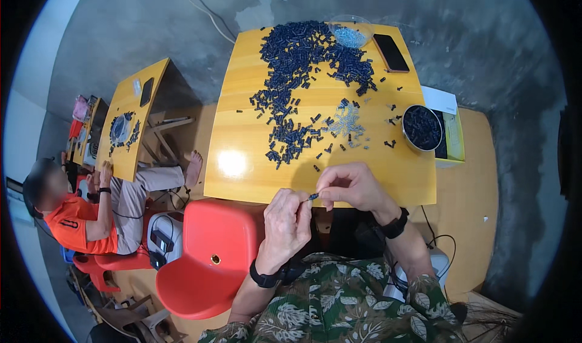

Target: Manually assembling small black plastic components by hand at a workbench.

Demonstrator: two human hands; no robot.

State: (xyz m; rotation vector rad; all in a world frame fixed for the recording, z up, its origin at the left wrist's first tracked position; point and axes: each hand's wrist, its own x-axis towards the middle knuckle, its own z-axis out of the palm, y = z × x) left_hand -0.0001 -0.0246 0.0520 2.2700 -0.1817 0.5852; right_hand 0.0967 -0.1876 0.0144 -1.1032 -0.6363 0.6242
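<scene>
At the near edge of the yellow table (254, 172), a small black plastic piece (313, 196) sits between the fingertips of both hands. My left hand (285, 222) pinches it from the left, fingers curled. From the right, my right hand (351, 185) grips its other end between thumb and fingers. A large heap of similar black pieces (294, 46) spreads over the far and middle part of the table. Beside its near end lies a small pile of clear pieces (347, 120). A few single black pieces lie just beyond my hands.
A clear bowl of light-blue bits (350, 37) and a phone (391, 53) lie at the far right. A round bowl of black pieces (422, 128) stands at the right edge, by an open box (451, 137). Left are a red chair (206, 258) and a seated person (85, 219) at another table.
</scene>
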